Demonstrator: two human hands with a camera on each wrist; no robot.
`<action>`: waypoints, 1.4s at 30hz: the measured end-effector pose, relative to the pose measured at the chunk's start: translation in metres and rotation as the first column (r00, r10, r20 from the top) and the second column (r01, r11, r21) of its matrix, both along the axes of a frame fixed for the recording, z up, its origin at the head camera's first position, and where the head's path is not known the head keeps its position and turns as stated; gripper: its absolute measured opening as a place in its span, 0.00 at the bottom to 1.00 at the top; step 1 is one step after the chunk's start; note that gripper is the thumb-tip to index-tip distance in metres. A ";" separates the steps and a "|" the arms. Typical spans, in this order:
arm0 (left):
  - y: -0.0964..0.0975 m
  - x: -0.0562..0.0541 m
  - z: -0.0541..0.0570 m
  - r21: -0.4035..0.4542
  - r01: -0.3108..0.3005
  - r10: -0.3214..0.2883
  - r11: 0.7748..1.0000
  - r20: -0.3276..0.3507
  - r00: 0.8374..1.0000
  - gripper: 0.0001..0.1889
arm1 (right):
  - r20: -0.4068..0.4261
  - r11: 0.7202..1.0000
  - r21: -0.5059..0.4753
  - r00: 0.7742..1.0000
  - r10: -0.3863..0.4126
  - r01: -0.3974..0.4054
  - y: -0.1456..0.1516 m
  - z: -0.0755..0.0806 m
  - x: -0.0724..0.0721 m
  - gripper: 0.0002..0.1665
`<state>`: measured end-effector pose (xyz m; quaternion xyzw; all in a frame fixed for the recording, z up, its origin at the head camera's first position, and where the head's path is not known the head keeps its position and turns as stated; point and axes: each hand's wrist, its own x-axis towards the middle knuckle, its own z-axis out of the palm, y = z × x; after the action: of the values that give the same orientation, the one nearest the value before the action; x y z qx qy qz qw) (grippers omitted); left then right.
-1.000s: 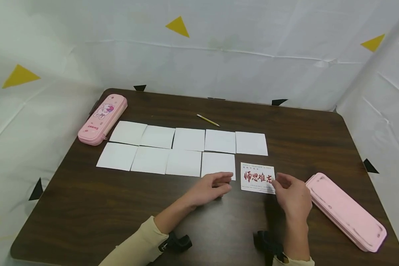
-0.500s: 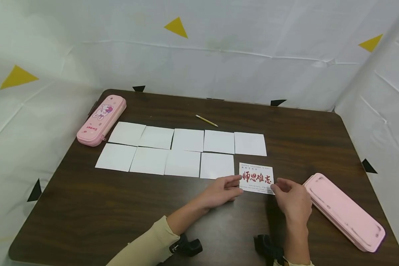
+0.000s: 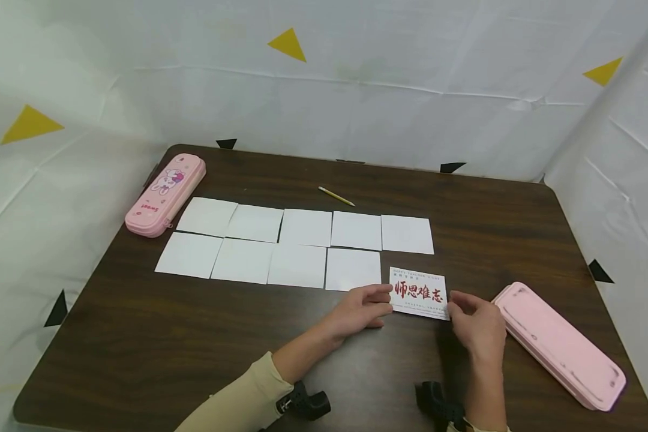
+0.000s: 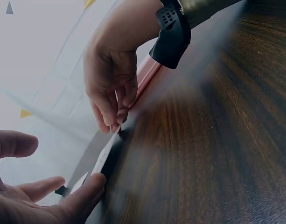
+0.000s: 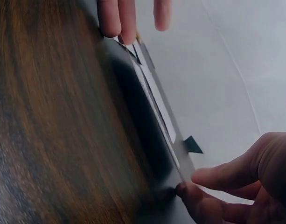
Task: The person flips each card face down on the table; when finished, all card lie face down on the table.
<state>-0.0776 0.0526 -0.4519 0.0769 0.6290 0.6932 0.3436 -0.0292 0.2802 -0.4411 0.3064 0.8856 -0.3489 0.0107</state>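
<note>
A white card with red Chinese lettering [image 3: 419,293] is at the right end of the nearer row of blank white cards [image 3: 297,264]. My right hand [image 3: 480,327] pinches its right edge between thumb and fingers, also visible in the right wrist view, where the card [image 5: 156,119] appears edge-on above the dark tabletop. At the card's left edge is my left hand [image 3: 359,312], fingers fairly straight and fingertips right at the border. In the left wrist view the left thumb and fingers [image 4: 89,189] are spread apart, and the right hand [image 4: 112,88] grips the far end.
Several blank cards lie in two rows across the brown table [image 3: 194,336]. A short yellow pencil [image 3: 336,196] lies behind them. One pink pencil case [image 3: 165,195] is at the back left, another pink case [image 3: 561,345] beside my right hand. White sheeting [image 3: 356,108] surrounds the table.
My left hand has moved right, from beside the last blank card to the lettered card's left edge. The card has shifted and turned very slightly; my right hand stays at its right edge.
</note>
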 end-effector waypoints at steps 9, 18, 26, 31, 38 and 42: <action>0.000 0.000 -0.001 0.040 -0.052 0.053 0.998 -0.009 0.999 0.24 | -0.082 0.987 -0.159 0.996 0.023 -0.036 0.010 -0.001 0.003 0.18; -0.003 0.002 0.003 0.068 -0.099 0.108 0.993 -0.139 0.984 0.22 | -0.165 0.984 -0.175 0.986 0.013 -0.042 0.014 0.001 0.001 0.18; -0.002 0.004 0.005 0.153 -0.160 0.190 0.975 -0.206 0.960 0.20 | -0.306 0.988 -0.156 0.951 -0.043 -0.005 0.012 0.000 0.001 0.15; -0.001 0.002 0.008 0.226 -0.205 0.246 0.952 -0.174 0.953 0.21 | -0.354 0.983 -0.182 0.933 -0.070 0.004 0.009 0.000 0.000 0.17; 0.002 -0.006 0.004 0.233 -0.231 0.268 0.945 -0.141 0.953 0.21 | -0.365 0.993 -0.106 0.926 -0.093 0.058 0.002 -0.003 -0.010 0.19; 0.004 -0.013 0.001 0.213 -0.224 0.257 0.951 -0.146 0.955 0.21 | -0.301 0.993 -0.089 0.948 -0.101 0.078 0.000 -0.006 -0.018 0.22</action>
<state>-0.0909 0.0567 -0.4510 0.0923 0.5904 0.7787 0.1913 -0.0470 0.2801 -0.4469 0.2882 0.8478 -0.4258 -0.1303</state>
